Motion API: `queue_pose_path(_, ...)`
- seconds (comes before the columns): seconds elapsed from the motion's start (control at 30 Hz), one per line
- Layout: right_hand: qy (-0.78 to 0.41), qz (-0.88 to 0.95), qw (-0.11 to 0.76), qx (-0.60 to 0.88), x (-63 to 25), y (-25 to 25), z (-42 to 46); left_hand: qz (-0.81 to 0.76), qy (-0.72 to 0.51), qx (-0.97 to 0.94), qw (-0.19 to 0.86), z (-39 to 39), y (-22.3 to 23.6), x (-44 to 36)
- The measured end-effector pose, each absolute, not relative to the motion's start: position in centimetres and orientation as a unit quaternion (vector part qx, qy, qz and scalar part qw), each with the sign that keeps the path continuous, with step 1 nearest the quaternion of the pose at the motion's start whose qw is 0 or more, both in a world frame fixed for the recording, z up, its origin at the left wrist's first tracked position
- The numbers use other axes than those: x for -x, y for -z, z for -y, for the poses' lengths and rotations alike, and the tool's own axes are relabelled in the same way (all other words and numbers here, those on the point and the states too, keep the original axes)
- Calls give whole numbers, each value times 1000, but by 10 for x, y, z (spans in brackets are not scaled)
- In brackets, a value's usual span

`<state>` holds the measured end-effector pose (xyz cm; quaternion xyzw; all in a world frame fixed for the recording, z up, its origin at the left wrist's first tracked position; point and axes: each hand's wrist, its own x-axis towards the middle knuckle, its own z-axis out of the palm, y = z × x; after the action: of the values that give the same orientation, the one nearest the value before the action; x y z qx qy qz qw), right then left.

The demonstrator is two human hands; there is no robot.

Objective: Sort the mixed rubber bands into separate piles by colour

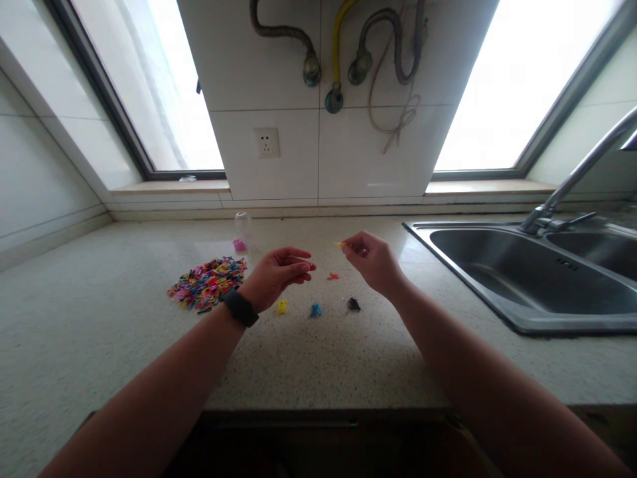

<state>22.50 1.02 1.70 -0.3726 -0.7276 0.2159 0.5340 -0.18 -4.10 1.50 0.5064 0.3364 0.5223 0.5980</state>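
Holding out left hand [276, 272] and right hand [371, 259], near each other, above a pale speckled table [318, 365]. Facing a white tiled wall [293, 179], with a window on either side. Seeing a steel sink [478, 265] set into the table at the right, with a metal faucet [580, 166] slanting up behind it. Finding a loose, many-coloured pile of small bands [206, 282] to the left of the left hand. Noticing a clear container [242, 226] behind the pile, and a pink lump [239, 245] at its base; cannot tell whether inside or in front. Wearing a dark wristband [239, 307] on the left wrist, near the pile's edge. Seeing a yellow clump [282, 307], a blue clump [316, 310] and a black clump [353, 304] in a row toward the front, plus an orange-red clump [333, 276] farther back, between the hands. Curving left fingers toward the thumb, something reddish at the tips; cannot tell whether gripped. Pinching a yellow band [339, 244] between right thumb and fingertips.
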Motion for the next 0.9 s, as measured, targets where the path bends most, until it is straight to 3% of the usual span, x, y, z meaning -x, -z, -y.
queue_pose_path(0.9, -199, 745, 516, 372, -226, -16, -9, -357, -531, -498, 585, 41, -16, 2)
